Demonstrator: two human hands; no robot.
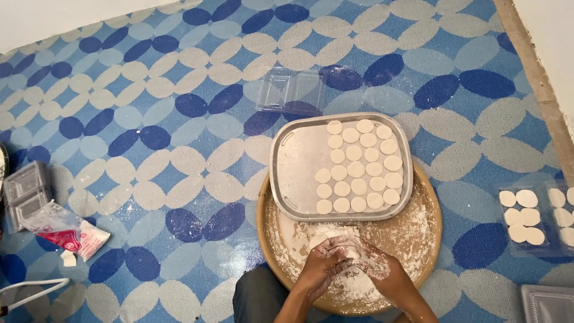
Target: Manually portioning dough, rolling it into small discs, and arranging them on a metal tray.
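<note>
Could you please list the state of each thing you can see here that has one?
Metal tray: half filled with dough discs.
Round wooden board: floured.
Left hand, right hand: floured, together pressing dough.
Clear plastic container: open, empty.
Flour bag: opened, lying flat.

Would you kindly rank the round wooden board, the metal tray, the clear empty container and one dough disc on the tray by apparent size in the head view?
1. Wooden board
2. Metal tray
3. Clear container
4. Dough disc
</note>
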